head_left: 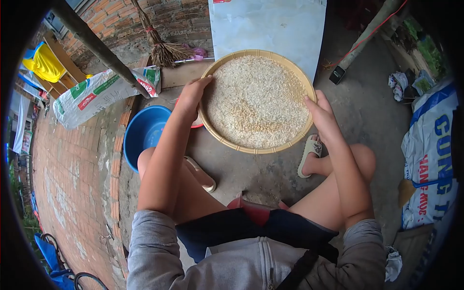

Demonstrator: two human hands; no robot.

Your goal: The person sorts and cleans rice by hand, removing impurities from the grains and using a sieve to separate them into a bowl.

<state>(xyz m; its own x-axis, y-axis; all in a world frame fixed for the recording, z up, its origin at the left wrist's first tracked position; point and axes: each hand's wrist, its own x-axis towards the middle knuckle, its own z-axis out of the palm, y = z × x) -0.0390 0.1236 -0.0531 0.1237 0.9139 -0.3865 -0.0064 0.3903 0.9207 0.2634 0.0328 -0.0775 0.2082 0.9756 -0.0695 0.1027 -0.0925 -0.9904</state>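
Note:
A round woven winnowing basket (232, 143) is held up in front of me between both hands. White rice grains (256, 92) cover its bottom, with a browner patch of grains or husks toward the near side. My left hand (193, 96) grips the basket's left rim, thumb on top and the other fingers mostly hidden beneath. On the right rim, my right hand (323, 116) is closed the same way, its thumb over the edge. Below my left forearm stands a blue plastic basin (137, 130), partly hidden by the arm and knee.
A red-rimmed container (196, 123) shows partly behind the basket. Farther off, a straw broom (164, 46) leans by the brick wall, and a pale board (270, 24) stands upright. Printed sacks lie left (96, 99) and right (430, 159). Wooden poles rise on either side.

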